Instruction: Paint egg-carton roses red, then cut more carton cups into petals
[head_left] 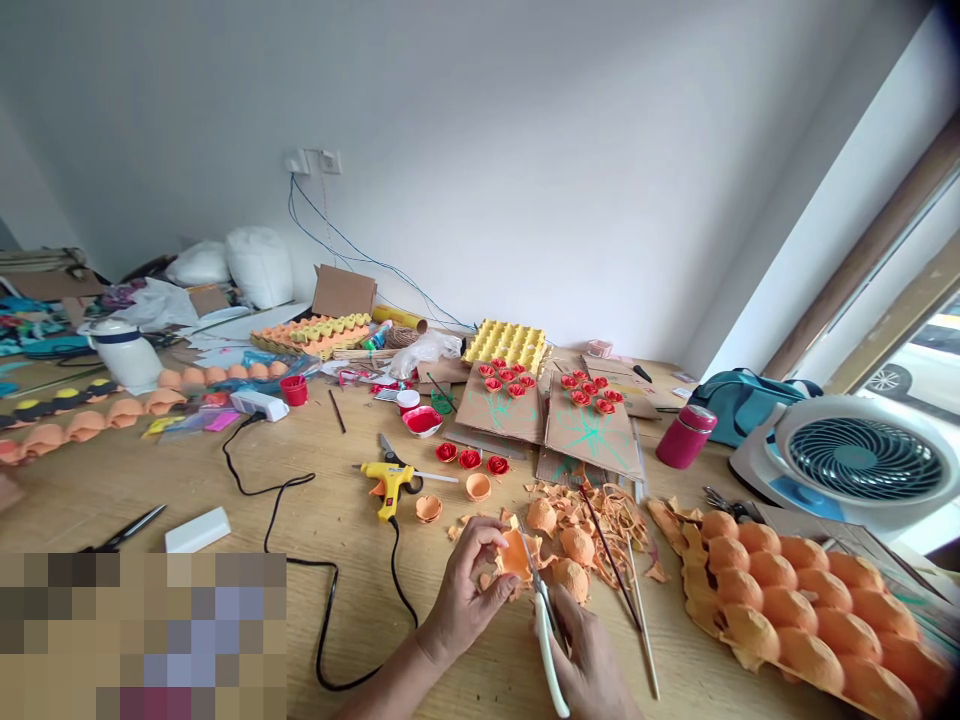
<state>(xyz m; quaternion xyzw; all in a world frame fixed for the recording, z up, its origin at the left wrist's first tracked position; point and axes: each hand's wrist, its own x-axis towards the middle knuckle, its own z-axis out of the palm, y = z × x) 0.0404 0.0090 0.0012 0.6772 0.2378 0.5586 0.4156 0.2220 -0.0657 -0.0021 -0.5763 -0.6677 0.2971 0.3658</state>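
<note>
Between its thumb and fingers, my left hand [466, 597] grips an orange egg-carton cup [515, 556], its hollow facing up. My right hand [589, 660] is closed round the white handles of a pair of scissors [543, 622]. The blades reach up to the right rim of the cup; whether they are parted I cannot tell. Just beyond lie cut cups [577, 545] and a heap of orange carton scraps [622, 515]. Two trimmed cups, one a petal-edged cup [429, 509] and one a round cup [478, 487], sit near red paper roses [469, 459].
A yellow glue gun [390, 485] trails a black cord on the left. A paintbrush [611, 555] and a wooden stick [643, 615] lie right of my hands, before an orange egg tray [787, 590]. Rose-covered cardboard [592, 430], red paint [422, 421], a flask [685, 436] and a fan [855, 455] stand farther back.
</note>
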